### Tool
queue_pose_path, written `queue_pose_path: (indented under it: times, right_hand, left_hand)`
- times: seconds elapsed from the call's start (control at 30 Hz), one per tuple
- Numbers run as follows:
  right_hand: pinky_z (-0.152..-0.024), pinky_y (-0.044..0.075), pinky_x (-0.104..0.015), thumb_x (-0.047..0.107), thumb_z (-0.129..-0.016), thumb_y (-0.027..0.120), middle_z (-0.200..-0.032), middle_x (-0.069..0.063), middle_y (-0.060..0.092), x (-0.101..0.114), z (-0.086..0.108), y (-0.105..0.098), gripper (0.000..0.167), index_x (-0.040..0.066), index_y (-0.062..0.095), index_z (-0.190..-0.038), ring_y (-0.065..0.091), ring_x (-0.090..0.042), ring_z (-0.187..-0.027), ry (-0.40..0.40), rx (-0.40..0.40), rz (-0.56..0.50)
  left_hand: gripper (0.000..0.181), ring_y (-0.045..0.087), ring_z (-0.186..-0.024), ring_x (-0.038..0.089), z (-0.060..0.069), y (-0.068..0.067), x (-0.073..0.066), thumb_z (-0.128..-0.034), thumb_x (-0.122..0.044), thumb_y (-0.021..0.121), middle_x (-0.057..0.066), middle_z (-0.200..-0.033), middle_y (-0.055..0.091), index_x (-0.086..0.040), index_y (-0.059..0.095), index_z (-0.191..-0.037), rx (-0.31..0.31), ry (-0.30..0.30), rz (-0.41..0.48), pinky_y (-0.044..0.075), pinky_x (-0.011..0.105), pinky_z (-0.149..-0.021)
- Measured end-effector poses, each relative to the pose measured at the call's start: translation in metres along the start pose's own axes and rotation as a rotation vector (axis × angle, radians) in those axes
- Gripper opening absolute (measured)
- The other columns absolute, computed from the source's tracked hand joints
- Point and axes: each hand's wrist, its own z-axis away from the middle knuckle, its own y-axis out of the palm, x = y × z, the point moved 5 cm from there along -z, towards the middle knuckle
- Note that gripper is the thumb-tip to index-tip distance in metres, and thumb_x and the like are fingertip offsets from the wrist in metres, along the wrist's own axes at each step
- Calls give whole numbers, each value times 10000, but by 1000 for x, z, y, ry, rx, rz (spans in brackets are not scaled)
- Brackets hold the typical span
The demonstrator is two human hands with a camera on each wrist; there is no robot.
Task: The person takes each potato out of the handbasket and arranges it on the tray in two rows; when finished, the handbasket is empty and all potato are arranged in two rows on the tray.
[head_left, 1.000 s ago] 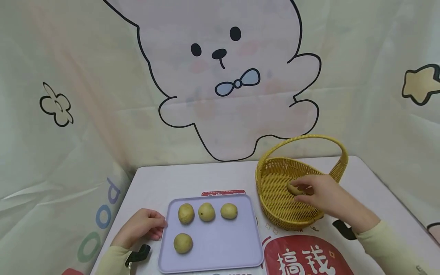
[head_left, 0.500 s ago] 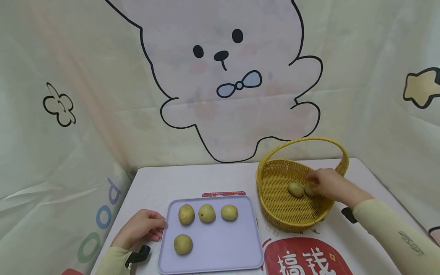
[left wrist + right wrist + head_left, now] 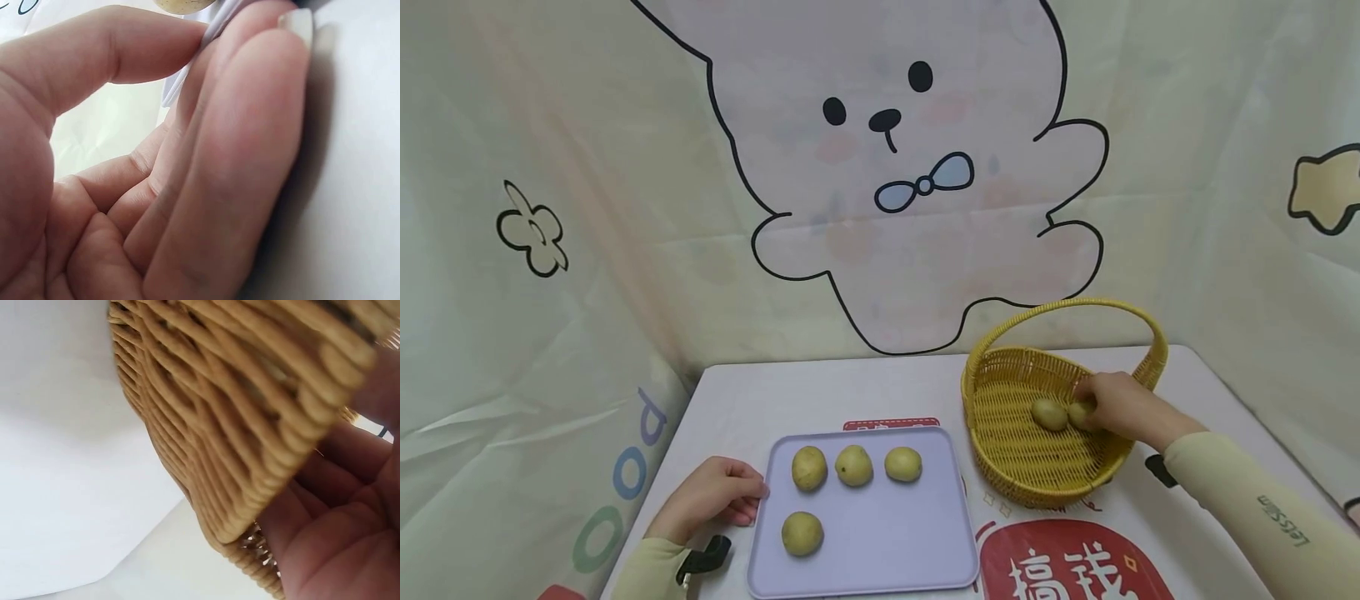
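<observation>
My left hand [image 3: 715, 497] pinches the left rim of the pale lilac tray [image 3: 880, 533]; the left wrist view has the thumb [image 3: 144, 47] against that rim. Several yellow-green potatoes lie on the tray: three in a back row, such as the potato [image 3: 853, 465], and one potato [image 3: 802, 533] at front left. Inside the yellow wicker basket [image 3: 1022, 475], my right hand [image 3: 1123, 408] grips a potato [image 3: 1081, 414], partly hidden by the fingers. Another potato [image 3: 1049, 414] lies just left of it. In the right wrist view the basket wall [image 3: 231, 406] hides the fingertips.
The basket's tall arched handle [image 3: 1075, 304] rises behind and beside the right hand. Both stand on a white table [image 3: 820, 396] with a red printed patch [image 3: 1067, 558] at front right. A cloth backdrop [image 3: 700, 317] closes off the back and sides.
My right hand has moved right within the basket, off the left potato and onto the one beside it. The left hand keeps its place at the tray.
</observation>
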Motion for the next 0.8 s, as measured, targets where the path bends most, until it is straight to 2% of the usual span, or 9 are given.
queue_pose_path:
  times: [0.43,0.63,0.8]
  right_hand:
    - [-682,458,-333,1,-822,818,-827,-34,628,-6,-2,6,152,59,759,-950,541,-235,-793,19,-24,2]
    - [-677,450,-326,12,-815,834,-789,-3,609,-5,3,6,134,87,750,-889,532,-207,-775,8,-42,6]
    - [-728,503,-355,71,-838,859,-888,-28,714,4,14,-4,171,79,814,-1002,594,-225,-842,4,-87,1]
  left_hand:
    - [207,674,-632,108,0,1,-2,-959,-170,756,15,-718,700,33,745,-997,-5,-4,-8,632,267,-617]
    - [216,674,-638,110,-1,2,-2,-955,-174,762,17,-739,697,34,745,-1011,-7,-6,-8,635,271,-625]
    - [213,679,-637,113,0,1,0,-954,-179,765,21,-742,695,27,741,-1003,-13,-16,-9,633,268,-621]
